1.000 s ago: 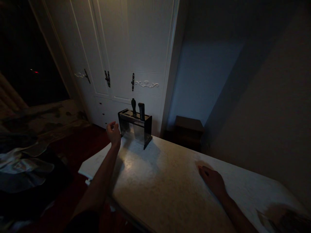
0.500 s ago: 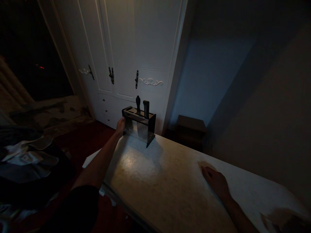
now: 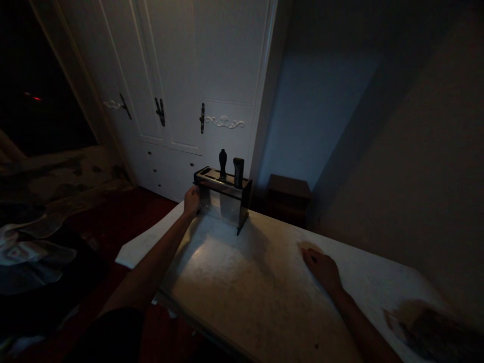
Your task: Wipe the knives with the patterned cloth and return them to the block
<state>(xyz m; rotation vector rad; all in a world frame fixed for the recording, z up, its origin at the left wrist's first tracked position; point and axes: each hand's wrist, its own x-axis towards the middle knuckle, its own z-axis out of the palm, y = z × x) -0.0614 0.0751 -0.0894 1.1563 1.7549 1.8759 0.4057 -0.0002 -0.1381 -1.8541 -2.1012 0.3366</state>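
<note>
A dark knife rack [image 3: 224, 195] with a see-through front stands at the far end of a pale table [image 3: 260, 297]. Two black knife handles [image 3: 230, 166] stick up from its top, and a broad blade shows behind the clear panel. My left hand [image 3: 191, 200] is stretched out to the rack's left end, fingers curled around that end. My right hand [image 3: 321, 267] lies flat on the tabletop, palm down, fingers stretched out, holding nothing.
White wardrobe doors [image 3: 181, 85] with dark handles rise behind the table. A small dark cabinet [image 3: 288, 197] sits in the corner by the wall. A dim bed with crumpled cloth [image 3: 34, 252] lies at left. A brown thing [image 3: 434, 330] rests at the table's right end.
My left hand went from hovering as a loose fist near the rack to gripping its left end. The rack's right end has swung away from me. My right hand stayed flat.
</note>
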